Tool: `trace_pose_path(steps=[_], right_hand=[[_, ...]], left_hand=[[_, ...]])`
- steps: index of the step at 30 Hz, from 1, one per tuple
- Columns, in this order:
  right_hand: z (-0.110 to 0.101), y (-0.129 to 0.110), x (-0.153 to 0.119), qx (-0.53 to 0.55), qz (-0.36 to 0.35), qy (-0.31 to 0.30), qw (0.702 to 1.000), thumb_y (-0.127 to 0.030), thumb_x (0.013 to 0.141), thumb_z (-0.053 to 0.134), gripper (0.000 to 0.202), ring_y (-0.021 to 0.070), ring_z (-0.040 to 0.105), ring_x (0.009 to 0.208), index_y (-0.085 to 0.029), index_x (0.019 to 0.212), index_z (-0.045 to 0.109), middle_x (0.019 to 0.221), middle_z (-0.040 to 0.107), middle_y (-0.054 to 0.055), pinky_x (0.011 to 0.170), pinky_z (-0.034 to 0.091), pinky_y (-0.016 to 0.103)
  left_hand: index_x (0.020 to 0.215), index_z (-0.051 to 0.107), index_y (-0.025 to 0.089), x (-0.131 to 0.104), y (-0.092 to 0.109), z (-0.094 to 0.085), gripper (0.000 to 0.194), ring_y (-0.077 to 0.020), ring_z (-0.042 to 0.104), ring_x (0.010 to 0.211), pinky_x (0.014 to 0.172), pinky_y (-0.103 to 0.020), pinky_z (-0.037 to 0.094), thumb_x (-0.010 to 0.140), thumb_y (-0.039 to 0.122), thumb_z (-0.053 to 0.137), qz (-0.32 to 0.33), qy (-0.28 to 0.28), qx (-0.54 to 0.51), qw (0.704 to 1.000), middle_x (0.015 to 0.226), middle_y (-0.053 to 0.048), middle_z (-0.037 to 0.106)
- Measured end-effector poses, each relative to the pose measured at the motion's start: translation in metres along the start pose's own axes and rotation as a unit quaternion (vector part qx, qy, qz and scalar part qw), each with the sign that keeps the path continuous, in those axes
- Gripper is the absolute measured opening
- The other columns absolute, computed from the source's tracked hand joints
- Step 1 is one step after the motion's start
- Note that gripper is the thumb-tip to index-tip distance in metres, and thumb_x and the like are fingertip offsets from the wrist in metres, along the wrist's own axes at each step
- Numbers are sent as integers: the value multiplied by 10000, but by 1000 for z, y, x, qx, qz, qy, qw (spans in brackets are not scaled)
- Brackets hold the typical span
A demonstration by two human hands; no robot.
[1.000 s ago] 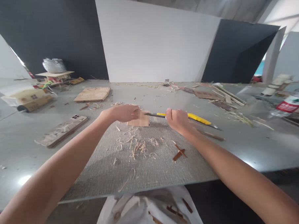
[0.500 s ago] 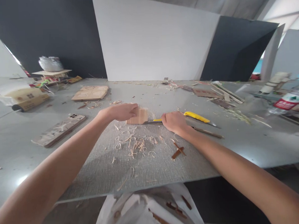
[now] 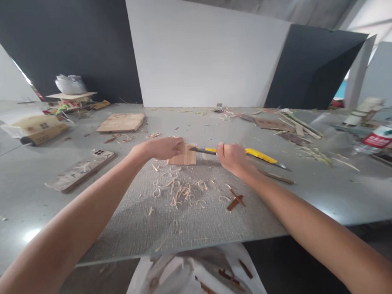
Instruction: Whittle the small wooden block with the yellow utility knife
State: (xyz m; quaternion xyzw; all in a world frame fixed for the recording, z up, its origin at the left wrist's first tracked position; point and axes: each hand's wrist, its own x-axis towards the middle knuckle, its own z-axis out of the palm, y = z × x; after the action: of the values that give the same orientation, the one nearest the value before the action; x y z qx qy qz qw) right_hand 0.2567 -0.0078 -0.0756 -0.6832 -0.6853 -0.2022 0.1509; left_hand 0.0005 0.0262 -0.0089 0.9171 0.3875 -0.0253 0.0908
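Observation:
A small light wooden block (image 3: 185, 158) lies on the textured mat (image 3: 199, 225), with my left hand (image 3: 166, 148) closed on its left part. Gripped in my right hand (image 3: 233, 156) is a knife with a narrow dark blade (image 3: 201, 151); my fingers hide its handle. A yellow strip shows beside the blade. The blade's tip meets the upper right part of the block. Just right of my right hand lies a yellow-handled utility knife (image 3: 259, 155), partly hidden by the hand. A slim wooden-handled tool (image 3: 277, 177) rests below it.
Curled wood shavings (image 3: 181, 193) and brown wood scraps (image 3: 235, 201) litter the mat. A phone (image 3: 82, 171) lies to the left, with a wooden board (image 3: 121, 122) farther back. Wood strips (image 3: 300, 123) and a plastic bottle (image 3: 379, 137) are at the right.
The knife in my right hand has risen from the block's lower right edge to its upper right part. My left hand stays on the block. The view has shifted slightly.

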Motion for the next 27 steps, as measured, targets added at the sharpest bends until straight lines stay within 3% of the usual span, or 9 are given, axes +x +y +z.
trace_pose_path(steps=[6, 15, 21, 24, 27], right_hand=[[6, 0, 2, 28, -1, -43, 999, -321, 936, 169, 625, 208, 625, 620, -112, 713, 714, 667, 685, 146, 586, 378, 292], [2, -2, -4, -38, -57, -83, 994, -308, 910, 270, 521, 239, 645, 660, -129, 774, 740, 710, 696, 157, 630, 399, 333], [1, 1, -2, 10, -27, -50, 998, -304, 928, 209, 584, 208, 627, 625, -120, 697, 713, 662, 684, 142, 588, 371, 292], [1, 1, 2, 18, 2, 5, 1000, -311, 937, 174, 619, 216, 626, 635, -105, 689, 702, 670, 682, 154, 602, 371, 296], [2, -1, 4, 13, 7, 16, 1000, -319, 932, 191, 608, 232, 632, 655, -95, 692, 703, 676, 682, 162, 618, 376, 302]], left_hand=[[1278, 379, 233, 5, -6, 1, 484, -245, 526, 1011, 753, -319, 384, 836, 430, 385, -20, 4, 27, 999, 1212, -104, 547], [1240, 409, 219, 5, -12, 4, 445, -241, 519, 1040, 788, -314, 381, 843, 417, 365, -9, 14, 27, 1000, 1248, -101, 529], [1197, 438, 226, 4, -11, 5, 402, -219, 551, 955, 754, -309, 391, 845, 406, 360, 3, 4, 12, 1000, 1142, -87, 586], [1245, 412, 223, 5, -12, 5, 447, -227, 532, 1018, 796, -312, 395, 850, 423, 353, 4, 0, 16, 1000, 1202, -95, 561], [1312, 357, 227, 7, -14, 5, 517, -238, 484, 1121, 867, -318, 386, 850, 458, 340, -8, -5, 21, 1000, 1315, -94, 490]])
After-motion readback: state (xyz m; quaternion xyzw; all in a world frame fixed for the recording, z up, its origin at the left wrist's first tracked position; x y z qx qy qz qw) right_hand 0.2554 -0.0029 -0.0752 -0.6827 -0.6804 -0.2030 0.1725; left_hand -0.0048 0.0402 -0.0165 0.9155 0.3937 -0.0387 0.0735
